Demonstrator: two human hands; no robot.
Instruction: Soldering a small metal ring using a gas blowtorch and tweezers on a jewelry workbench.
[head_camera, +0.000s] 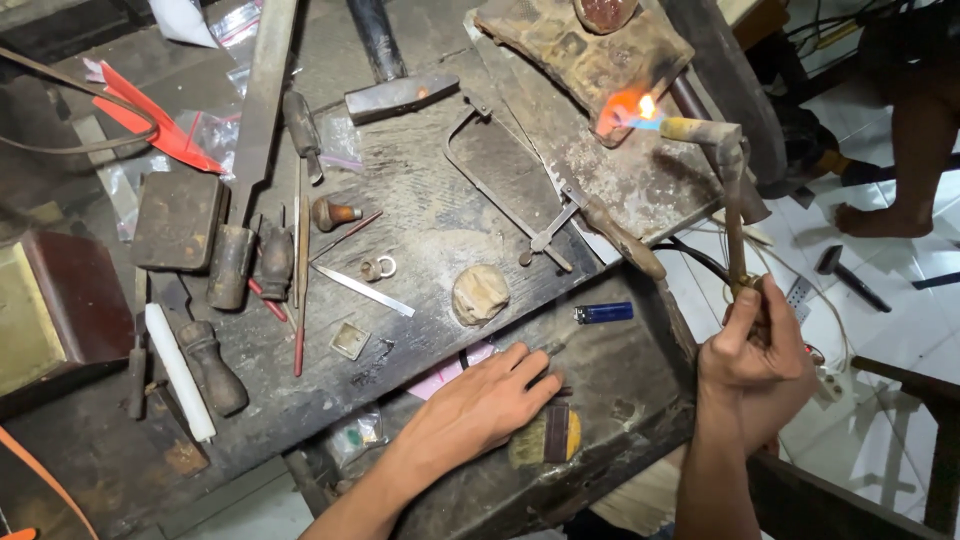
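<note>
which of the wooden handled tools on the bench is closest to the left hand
The frame saw, whose brown handle ends just above the blue lighter, up-right of the left hand. The dark-handled tools lie farther left, beside the white candle.

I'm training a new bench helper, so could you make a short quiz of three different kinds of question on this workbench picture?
1. True or false: the torch held by the right hand is lit.
2. What lies nearest the left hand? A) hammer B) brush C) white candle
3. Fill in: the lighter on the bench is coloured ____.

Key
1. True: a flame plays on the worn block.
2. B: the brush lies just by the fingers; the hammer and white candle lie farther off.
3. Blue.
</note>
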